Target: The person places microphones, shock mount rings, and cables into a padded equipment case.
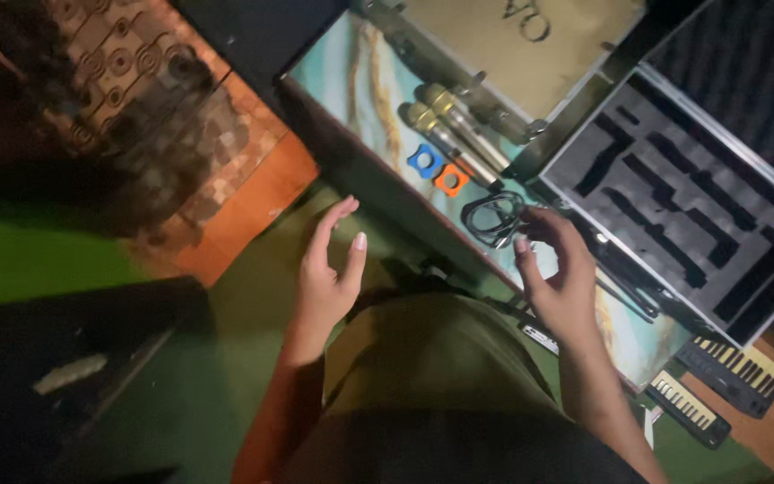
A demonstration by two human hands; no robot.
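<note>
Right hand [559,280] half-curled, fingertips touching coiled black cable [493,218] on the marbled tabletop [365,72]; grip not confirmed. Left hand [329,273] open, empty, off the table edge, well apart. Two gold microphones [454,133], blue ring [424,160] and orange ring [451,180] just beyond cable. Open foam-lined case [674,202] right, slots empty.

Setting: home music corner, dim light.
Microphones [454,125] lying beside an open foam-lined case [674,206]; small keyboards [735,366] sitting on patterned floor tiles [127,63].

Open green floor [226,358] lies left; rightward, coiled black cable [493,218], two gold microphones [450,130] and foam-lined metal case [674,197] crowd the table.
</note>
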